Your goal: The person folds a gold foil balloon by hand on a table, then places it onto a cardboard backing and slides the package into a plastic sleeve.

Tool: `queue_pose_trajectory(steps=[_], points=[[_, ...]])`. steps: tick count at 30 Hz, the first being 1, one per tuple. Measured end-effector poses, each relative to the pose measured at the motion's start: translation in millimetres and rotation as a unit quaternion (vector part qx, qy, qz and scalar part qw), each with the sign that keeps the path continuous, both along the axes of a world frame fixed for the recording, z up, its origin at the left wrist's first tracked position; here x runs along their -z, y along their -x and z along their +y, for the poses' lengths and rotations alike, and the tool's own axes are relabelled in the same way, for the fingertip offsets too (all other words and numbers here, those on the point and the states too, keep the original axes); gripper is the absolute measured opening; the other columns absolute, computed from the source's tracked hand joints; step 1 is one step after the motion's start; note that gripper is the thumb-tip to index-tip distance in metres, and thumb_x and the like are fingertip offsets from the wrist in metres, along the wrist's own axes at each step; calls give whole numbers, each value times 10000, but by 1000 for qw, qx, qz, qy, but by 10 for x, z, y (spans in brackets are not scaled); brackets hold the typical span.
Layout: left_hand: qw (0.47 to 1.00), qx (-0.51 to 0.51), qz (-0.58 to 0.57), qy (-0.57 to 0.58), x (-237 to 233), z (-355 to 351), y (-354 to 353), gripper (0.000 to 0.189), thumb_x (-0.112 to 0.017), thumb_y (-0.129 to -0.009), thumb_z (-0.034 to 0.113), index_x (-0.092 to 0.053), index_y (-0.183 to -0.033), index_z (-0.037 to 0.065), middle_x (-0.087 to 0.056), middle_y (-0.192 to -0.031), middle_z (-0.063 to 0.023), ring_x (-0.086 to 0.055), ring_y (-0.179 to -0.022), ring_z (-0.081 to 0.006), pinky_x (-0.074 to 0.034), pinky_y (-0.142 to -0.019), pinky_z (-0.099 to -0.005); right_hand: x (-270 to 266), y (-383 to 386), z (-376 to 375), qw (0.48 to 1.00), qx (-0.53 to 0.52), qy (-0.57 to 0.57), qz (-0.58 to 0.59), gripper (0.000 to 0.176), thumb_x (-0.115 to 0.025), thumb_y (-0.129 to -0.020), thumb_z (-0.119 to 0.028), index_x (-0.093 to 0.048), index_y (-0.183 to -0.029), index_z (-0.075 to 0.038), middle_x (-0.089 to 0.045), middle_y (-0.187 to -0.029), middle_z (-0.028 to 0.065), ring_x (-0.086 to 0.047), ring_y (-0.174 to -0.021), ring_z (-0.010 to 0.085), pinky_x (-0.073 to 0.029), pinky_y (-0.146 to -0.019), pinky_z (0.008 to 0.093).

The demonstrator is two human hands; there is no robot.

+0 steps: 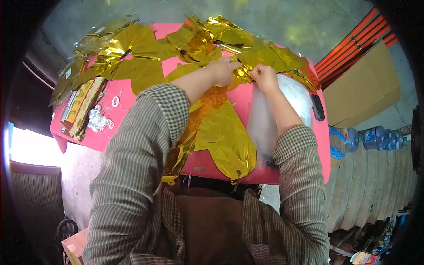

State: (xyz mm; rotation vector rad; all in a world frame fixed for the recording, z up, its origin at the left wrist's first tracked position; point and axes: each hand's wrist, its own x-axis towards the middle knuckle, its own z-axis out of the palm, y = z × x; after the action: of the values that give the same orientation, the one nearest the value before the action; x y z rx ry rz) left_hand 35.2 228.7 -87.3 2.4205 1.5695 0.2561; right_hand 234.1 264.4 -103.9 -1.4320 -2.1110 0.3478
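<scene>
Flat gold foil balloons [223,132] cover much of the pink-covered table, creased and overlapping. My left hand [222,71] reaches over the middle of them, its fingers at a crumpled, shiny part of the foil. Just to its right, my right hand [265,78] is closed in a pinch at the edge of the same crumpled foil balloon [242,73]. The exact grip of the fingertips is partly hidden. Under my right forearm lies a clear-white plastic bag [295,95]. More gold foil [276,57] spreads beyond both hands.
On the pink tablecloth [117,90], at left, lie white string [99,120] and gold packets [81,108]. A black object [317,107] sits at the right edge. Beyond the table are a cardboard box [366,86], orange poles [353,46] and plastic water bottles [375,138].
</scene>
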Motion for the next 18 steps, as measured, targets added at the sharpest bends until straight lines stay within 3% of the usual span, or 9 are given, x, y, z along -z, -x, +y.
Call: queue_pose_trajectory(steps=[3,9,11,12,14,16,18], points=[[999,-16,-30,24,76,73,-40,611,-596,-796,232,-387,-1369,263,-282,-1454,-153,-304,-1325,-321,-339,-1030,-451,-28,15,-26,1000,16,11,-6,158,-690,-704,-204,-655,-685,-51,-637,-676,143,-633,-663,298,-493,-631,402],[999,-6,37,21,94,89,-57,596,-577,-803,222,-388,-1365,285,-348,-1405,-135,-348,-1291,-299,-361,-1001,-456,-120,27,-30,998,-3,65,-14,213,-718,-689,-248,-633,-692,-53,-633,-673,132,-630,-649,272,-488,-620,380],[999,-5,34,21,77,67,-51,581,-561,-810,214,-393,-1362,289,-371,-1380,-130,-359,-1280,-292,-364,-996,-455,-183,93,-58,998,-32,53,-3,313,-751,-700,-249,-539,-674,-20,-535,-585,57,-481,-536,124,-413,-525,297],[999,-4,33,20,76,62,-59,567,-544,-818,207,-398,-1358,294,-394,-1356,-125,-371,-1269,-285,-366,-990,-454,-170,118,-40,998,-30,54,-2,313,-751,-700,-249,-539,-674,-20,-535,-585,57,-481,-536,124,-413,-525,297],[999,-6,36,26,60,61,-77,558,-532,-822,198,-403,-1357,293,-401,-1347,-122,-373,-1267,-283,-363,-993,-450,-163,202,28,998,-4,59,-32,277,-737,-666,-284,-587,-702,-54,-641,-758,138,-634,-750,295,-490,-663,383],[999,-8,40,31,109,83,-75,550,-519,-826,189,-407,-1355,292,-407,-1339,-118,-375,-1266,-281,-360,-996,-446,-82,262,51,998,15,34,-47,234,-703,-694,-262,-605,-716,-51,-646,-788,150,-634,-775,305,-492,-674,390],[998,6,18,-54,201,92,-60,543,-549,-799,146,-459,-1319,274,-496,-1170,-118,-462,-1136,-302,-429,-922,-415,17,292,96,997,38,8,-63,198,-670,-723,-241,-622,-730,-48,-652,-817,161,-634,-800,315,-493,-684,397]])
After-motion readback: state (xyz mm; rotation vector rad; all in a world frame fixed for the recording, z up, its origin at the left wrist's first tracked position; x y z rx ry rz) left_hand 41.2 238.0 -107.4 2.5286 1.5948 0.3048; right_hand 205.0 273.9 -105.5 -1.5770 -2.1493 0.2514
